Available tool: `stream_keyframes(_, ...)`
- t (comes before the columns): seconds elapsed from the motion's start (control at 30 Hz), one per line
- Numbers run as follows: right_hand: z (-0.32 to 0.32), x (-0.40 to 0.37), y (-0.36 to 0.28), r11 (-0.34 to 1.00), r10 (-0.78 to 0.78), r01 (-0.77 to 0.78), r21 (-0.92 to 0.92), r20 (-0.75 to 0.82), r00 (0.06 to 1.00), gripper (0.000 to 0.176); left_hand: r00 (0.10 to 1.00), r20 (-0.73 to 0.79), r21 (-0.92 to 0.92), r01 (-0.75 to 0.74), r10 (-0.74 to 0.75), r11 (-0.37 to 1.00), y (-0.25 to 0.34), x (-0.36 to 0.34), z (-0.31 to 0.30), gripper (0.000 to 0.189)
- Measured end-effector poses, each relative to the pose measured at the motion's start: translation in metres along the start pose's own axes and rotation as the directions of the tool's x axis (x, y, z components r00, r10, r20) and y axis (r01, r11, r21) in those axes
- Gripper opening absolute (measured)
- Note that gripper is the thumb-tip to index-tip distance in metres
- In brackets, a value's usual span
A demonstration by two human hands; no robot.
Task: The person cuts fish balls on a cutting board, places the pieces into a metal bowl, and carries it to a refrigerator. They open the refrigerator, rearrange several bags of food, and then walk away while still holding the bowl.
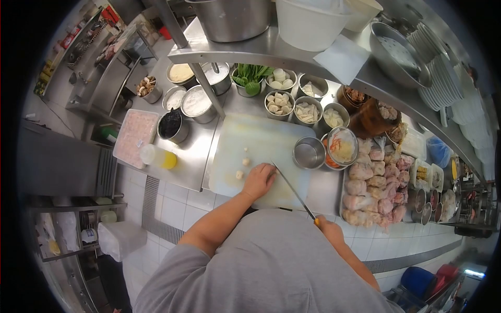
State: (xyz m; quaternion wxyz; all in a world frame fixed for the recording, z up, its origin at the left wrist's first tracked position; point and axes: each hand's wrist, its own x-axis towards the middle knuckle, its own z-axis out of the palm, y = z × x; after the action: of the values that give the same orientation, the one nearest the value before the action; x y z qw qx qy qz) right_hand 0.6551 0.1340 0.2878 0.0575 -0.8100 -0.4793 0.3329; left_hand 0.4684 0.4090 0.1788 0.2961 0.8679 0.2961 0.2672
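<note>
My right hand (330, 230) is closed around the handle of a long knife (292, 188), whose narrow blade points up and left across the cutting board (261, 133). Near the blade's tip, my left hand (260, 180) rests low on the board with its fingers curled together. Whatever lies under those fingers is hidden. Left of that hand, three small pale lumps of food (246, 161) form a rough line on the board. An empty-looking metal pot (308, 153) stands at the board's right edge.
Behind the board stand several metal tubs of sliced pale food (307, 112) and leafy greens (248, 78). A tray of bagged raw meat (373, 190) is at right. At left are a yellow-liquid bottle (158, 156) and a pink-filled container (135, 136). A steel shelf (245, 56) overhangs.
</note>
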Motion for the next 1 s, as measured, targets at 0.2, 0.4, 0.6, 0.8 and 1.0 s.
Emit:
stream_keyframes(0.2, -0.014, 0.000, -0.015, 0.997, 0.050, -0.044, -0.068, 0.078, 0.996, 0.033, 1.000, -0.020, -0.020, 0.002, -0.003, 1.000, -0.002, -0.001, 0.002, 0.017)
stream_keyframes(0.4, -0.022, 0.008, -0.022, 0.997, 0.056, -0.046, -0.069, 0.141, 0.988, 0.035, 0.999, -0.049, 0.000, -0.004, 0.004, 1.000, -0.004, -0.001, 0.005, 0.017)
stream_keyframes(0.6, -0.020, 0.020, -0.018, 0.996, 0.045, -0.028, -0.088, 0.191, 0.981, 0.036, 0.999, -0.020, -0.046, 0.027, -0.028, 0.999, -0.005, 0.001, 0.003, 0.013)
stream_keyframes(0.8, 0.004, 0.052, -0.005, 0.991, 0.029, -0.001, -0.134, 0.202, 0.979, 0.038, 1.000, -0.003, -0.025, 0.010, -0.010, 1.000, -0.007, 0.000, 0.004, 0.013)
stream_keyframes(1.0, 0.018, 0.069, -0.006, 0.999, 0.007, -0.001, -0.044, 0.141, 0.990, 0.037, 1.000, -0.013, 0.021, -0.023, 0.023, 1.000, -0.009, -0.005, 0.004, 0.024)
